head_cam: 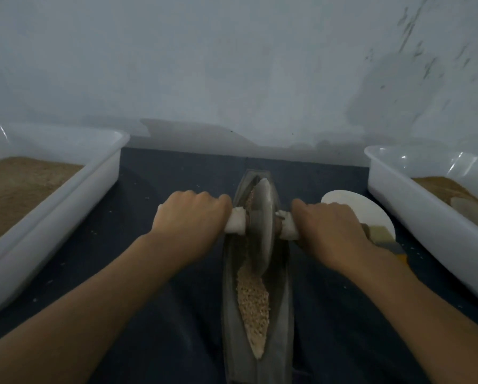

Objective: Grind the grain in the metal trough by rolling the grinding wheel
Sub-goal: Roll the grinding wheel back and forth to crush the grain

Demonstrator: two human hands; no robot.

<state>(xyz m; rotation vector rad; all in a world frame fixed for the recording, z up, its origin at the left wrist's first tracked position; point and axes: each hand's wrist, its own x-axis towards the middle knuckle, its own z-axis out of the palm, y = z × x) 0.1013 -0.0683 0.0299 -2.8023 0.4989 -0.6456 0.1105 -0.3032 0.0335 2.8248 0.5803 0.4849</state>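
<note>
Grinding wheel (262, 217) stands between both gripping hands (193, 214).

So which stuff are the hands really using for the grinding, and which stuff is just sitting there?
In use:
- long grey metal trough
- tan grain inside it
- grey disc grinding wheel, standing in the trough
- its white-wrapped handle, gripped by left hand and right hand

Just sitting there:
- white plastic tub of brown meal, left
- white plastic tub, right
- round white plate

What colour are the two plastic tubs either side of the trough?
White, both tubs, seen in the head view.
</note>
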